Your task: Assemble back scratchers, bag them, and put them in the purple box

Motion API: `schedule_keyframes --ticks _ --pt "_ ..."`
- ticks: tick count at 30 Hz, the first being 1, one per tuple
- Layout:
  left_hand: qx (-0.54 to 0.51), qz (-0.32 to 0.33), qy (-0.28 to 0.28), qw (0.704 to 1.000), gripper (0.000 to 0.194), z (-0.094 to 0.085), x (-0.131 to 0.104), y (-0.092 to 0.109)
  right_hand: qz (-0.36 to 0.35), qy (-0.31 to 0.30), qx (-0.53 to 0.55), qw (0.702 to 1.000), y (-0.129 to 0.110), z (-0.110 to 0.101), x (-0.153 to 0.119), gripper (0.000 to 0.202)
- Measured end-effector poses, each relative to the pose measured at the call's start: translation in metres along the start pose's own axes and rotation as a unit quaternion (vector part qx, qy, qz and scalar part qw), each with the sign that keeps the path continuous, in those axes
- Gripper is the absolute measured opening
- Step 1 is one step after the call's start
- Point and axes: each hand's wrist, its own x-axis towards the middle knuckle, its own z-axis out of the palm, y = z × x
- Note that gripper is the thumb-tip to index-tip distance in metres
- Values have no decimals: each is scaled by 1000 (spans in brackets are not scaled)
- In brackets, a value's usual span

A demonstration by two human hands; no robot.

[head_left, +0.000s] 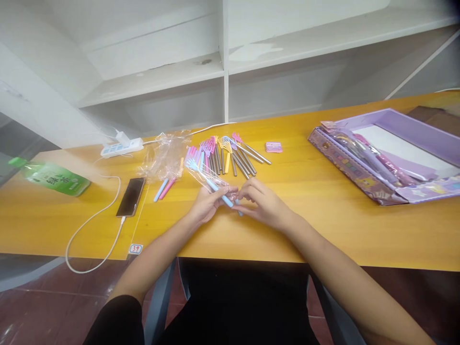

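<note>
My left hand is closed round a light blue back scratcher with a claw-shaped head, which lies in a clear plastic sleeve. Its head points away and to the left, its handle end towards me. My right hand pinches the near end of the sleeve, beside a second light blue piece that is mostly hidden by the fingers. Just beyond my hands lie several back scratchers with pink, purple, yellow and blue heads and metal rods. Loose blue and pink handles lie to their left.
Crumpled clear plastic bags lie left of the pile. Further left are a phone on a white cable, a power strip and a green-labelled bottle. A small pink pack and an open purple box with wrapped items are right.
</note>
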Motion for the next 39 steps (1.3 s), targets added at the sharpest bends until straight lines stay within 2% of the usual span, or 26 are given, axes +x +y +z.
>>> schedule_keyframes --ticks 6,11,17,20,29,34,39 --pt "-22 10 -11 1000 33 4 -1 -12 -50 -23 -66 996 -6 7 -1 10" --pt "-10 -11 -51 999 32 5 -4 -11 -72 -41 -81 993 -6 5 3 12" --pt "-11 -51 -114 992 31 -1 -6 0 -49 -54 -68 995 -1 1 2 16" --pt "0 -61 -121 991 30 -3 -4 2 -43 -48 -70 996 -1 1 2 15" --pt "47 -90 -152 983 37 0 -4 -7 -12 -58 -75 995 -3 -1 1 14" --pt "59 -68 -170 981 40 4 -8 -5 8 -51 -36 998 -8 -7 3 14" --pt "88 -33 -198 976 37 7 -11 -3 -20 -32 -28 999 -11 -11 4 17"
